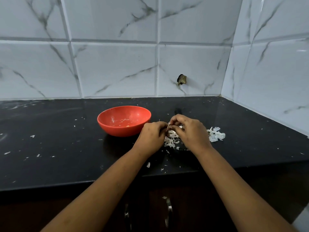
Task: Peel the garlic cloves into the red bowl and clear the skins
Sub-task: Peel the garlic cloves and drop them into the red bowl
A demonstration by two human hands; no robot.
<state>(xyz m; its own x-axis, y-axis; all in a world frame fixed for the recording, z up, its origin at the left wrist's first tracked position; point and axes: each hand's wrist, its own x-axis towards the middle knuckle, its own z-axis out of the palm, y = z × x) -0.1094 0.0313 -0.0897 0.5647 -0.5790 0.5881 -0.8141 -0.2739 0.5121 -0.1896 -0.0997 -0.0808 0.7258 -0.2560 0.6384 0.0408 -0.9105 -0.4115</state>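
Observation:
A red bowl [124, 120] stands on the black counter [66, 144], with a few small pale bits at its bottom. Just right of it my left hand [153, 136] and my right hand [190, 131] meet over the counter, fingers curled. Together they pinch a garlic clove [169, 126] with papery skin sticking up between the fingertips. White garlic skins [172, 139] lie heaped under the hands. A second pile of skins [216, 134] lies right of my right hand.
Small skin flakes are scattered over the counter, as far as its front edge [148, 164]. Marble-look wall tiles rise behind and at the right. A dark fitting [182, 79] sticks out of the back wall. Cabinet handles [169, 210] show below the counter.

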